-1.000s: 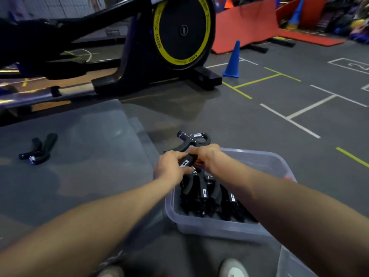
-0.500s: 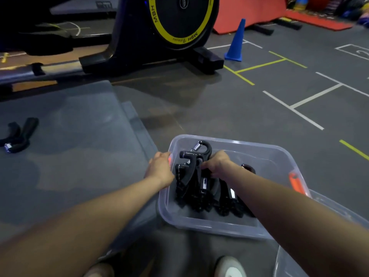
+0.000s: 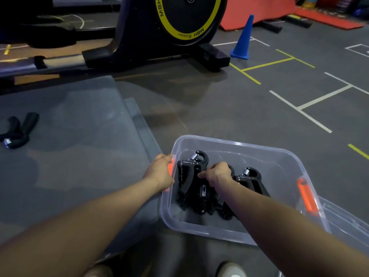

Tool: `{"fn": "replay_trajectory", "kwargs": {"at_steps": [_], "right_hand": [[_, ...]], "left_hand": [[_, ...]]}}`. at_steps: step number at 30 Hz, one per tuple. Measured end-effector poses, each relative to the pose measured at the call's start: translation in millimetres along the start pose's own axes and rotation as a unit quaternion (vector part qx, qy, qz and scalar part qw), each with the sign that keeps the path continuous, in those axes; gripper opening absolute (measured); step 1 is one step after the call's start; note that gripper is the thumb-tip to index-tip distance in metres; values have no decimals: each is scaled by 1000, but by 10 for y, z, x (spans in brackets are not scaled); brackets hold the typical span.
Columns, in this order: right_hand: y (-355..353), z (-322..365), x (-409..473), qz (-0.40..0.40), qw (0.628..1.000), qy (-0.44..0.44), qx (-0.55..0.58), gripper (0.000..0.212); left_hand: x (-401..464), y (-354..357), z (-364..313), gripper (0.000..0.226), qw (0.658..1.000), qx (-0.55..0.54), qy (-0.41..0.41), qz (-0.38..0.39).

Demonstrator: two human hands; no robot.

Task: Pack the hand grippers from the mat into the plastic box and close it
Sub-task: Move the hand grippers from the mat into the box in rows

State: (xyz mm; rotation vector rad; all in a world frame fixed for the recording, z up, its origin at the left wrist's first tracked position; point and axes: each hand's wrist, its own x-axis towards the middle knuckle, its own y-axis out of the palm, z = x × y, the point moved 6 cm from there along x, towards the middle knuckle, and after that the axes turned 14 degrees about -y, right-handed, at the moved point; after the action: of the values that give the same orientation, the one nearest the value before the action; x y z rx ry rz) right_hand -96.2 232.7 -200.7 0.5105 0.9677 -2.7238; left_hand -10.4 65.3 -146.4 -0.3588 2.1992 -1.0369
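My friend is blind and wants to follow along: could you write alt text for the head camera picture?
A person's right hand reaches among black hand grippers packed in a clear plastic box on a gym floor, while the left hand holds the box's left rim. One more hand gripper lies on the grey mat to the left; an exercise machine and blue cone stand behind.

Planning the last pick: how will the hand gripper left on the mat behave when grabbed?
The hand gripper looks rigid: two splayed handles joined at a sprung end, so it probably lifts as one piece. The handles may squeeze together under grip. Lying flat on the mat, it seems unlikely to roll.
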Motion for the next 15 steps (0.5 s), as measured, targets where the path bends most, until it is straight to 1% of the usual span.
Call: {"fn": "replay_trajectory", "kwargs": {"at_steps": [5, 9, 12, 15], "right_hand": [[15, 3, 9, -10, 1000, 8, 7, 38], [13, 19, 19, 2, 1000, -7, 12, 34], [5, 123, 42, 16, 998, -44, 37, 39], [18, 381, 5, 16, 992, -103, 66, 43]], "left_hand": [[2, -3, -5, 80, 1000, -5, 0, 5], [20, -1, 2, 80, 1000, -1, 3, 6], [36, 6, -5, 80, 1000, 10, 9, 8], [33, -47, -36, 70, 1000, 23, 14, 7]]}}
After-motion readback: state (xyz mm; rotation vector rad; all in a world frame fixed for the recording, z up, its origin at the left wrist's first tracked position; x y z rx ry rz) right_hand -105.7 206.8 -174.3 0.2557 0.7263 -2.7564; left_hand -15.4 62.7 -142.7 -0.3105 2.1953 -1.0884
